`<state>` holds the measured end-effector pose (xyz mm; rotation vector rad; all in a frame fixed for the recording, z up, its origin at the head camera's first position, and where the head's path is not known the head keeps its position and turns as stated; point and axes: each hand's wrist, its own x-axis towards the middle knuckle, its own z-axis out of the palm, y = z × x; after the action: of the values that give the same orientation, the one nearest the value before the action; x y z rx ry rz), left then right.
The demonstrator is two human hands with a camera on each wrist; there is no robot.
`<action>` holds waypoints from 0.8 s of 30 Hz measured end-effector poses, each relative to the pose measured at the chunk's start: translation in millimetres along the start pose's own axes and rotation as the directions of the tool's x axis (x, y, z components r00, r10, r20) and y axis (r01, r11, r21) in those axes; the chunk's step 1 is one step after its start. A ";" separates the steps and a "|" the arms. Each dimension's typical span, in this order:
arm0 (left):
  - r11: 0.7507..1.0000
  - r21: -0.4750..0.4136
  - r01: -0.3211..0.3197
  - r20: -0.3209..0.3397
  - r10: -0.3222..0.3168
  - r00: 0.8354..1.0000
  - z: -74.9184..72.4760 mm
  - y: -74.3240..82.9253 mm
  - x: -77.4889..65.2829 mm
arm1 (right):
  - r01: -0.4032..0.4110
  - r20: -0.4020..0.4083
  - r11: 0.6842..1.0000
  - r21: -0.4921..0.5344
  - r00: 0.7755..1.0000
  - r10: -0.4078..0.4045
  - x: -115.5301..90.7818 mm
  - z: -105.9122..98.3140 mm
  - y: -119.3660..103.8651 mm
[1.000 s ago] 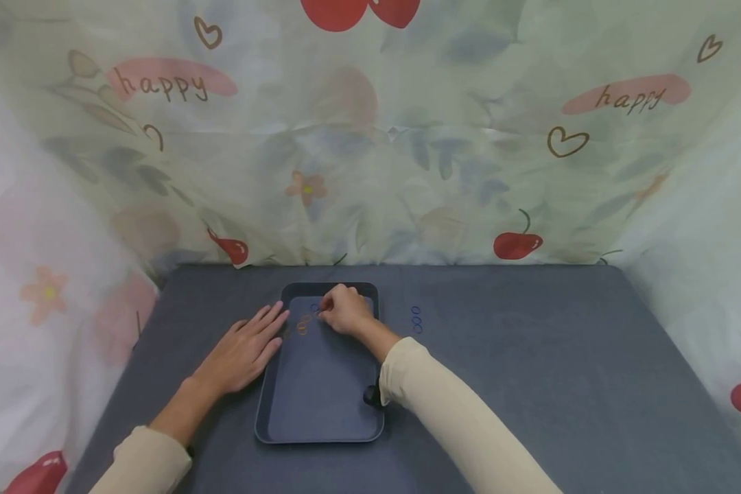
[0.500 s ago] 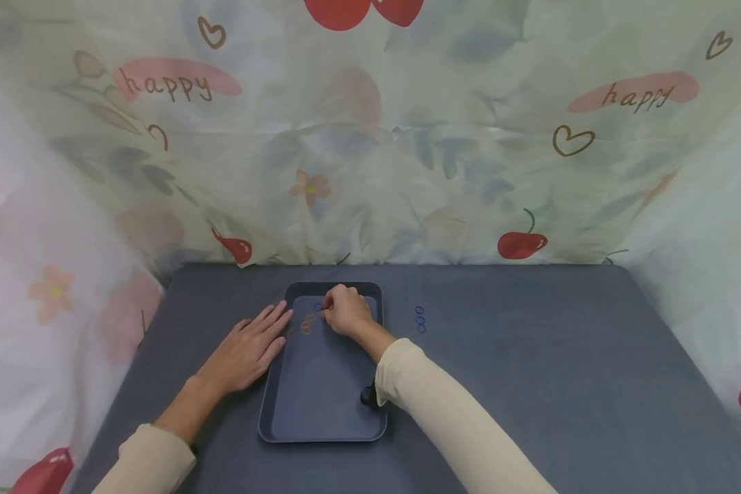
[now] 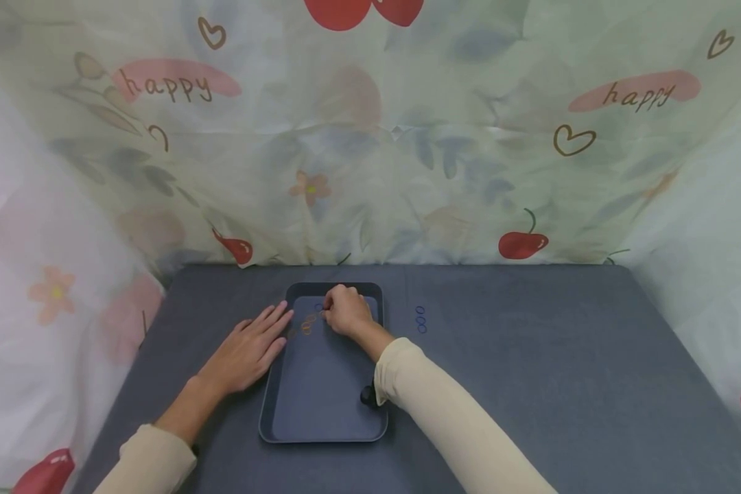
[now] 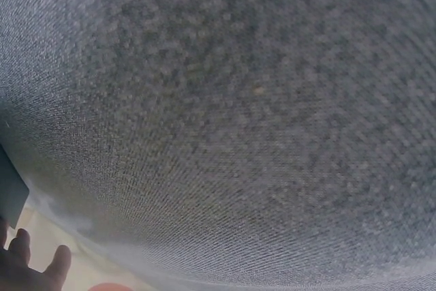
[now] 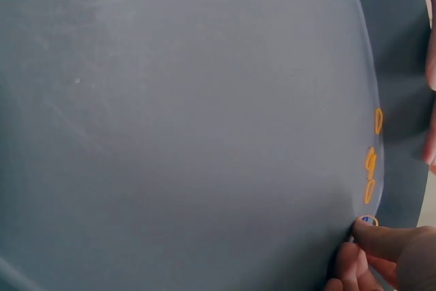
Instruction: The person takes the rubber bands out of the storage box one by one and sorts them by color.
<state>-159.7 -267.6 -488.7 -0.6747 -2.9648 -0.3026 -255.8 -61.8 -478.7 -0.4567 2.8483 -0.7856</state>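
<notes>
My right hand [image 3: 348,311] reaches into the upper part of a dark grey tray [image 3: 265,412], its thumb and fingertips pinched together. In the right wrist view, the fingertips press at small rubber bands, one orange [image 5: 370,218] and one blue [image 5: 366,220]; which of them they grip I cannot tell. Several other orange rubber bands [image 5: 370,161] lie in a row along the tray's side. In the head view, a blue rubber band [image 3: 319,308] shows beside the fingertips. My left hand [image 3: 247,350] lies flat with spread fingers, fingertips at the tray's left rim.
Several blue rubber bands [image 3: 421,320] lie in a short column on the dark grey table [image 3: 531,370], right of the tray. A black round object [image 3: 368,396] sits at the right cuff, over the tray edge. A printed curtain [image 3: 407,199] encloses the back and sides.
The head view has shifted slightly, so everything sits a little further right. Both hands stay nearly in place, the right fingertips still at the rubber bands.
</notes>
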 end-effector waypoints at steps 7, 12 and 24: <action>1.000 -0.001 -0.007 -0.010 0.007 1.000 -0.6 0.9 0.0 | 0.011 0.005 1.000 -0.015 1.000 -0.011 1.2 -0.6 0.6; 1.000 -0.006 -0.007 0.007 0.007 1.000 0.0 -0.2 0.4 | 0.007 0.028 1.000 -0.019 1.000 -0.006 -0.5 -4.7 0.2; 1.000 -0.006 -0.017 -0.013 0.017 1.000 -0.3 1.0 0.4 | 0.095 0.106 0.995 0.003 0.990 -0.095 -11.5 -39.5 4.5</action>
<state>-159.6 -266.6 -488.2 -0.6954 -2.9460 -0.3139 -254.9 -35.6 -446.7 -0.6191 2.7470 -0.7506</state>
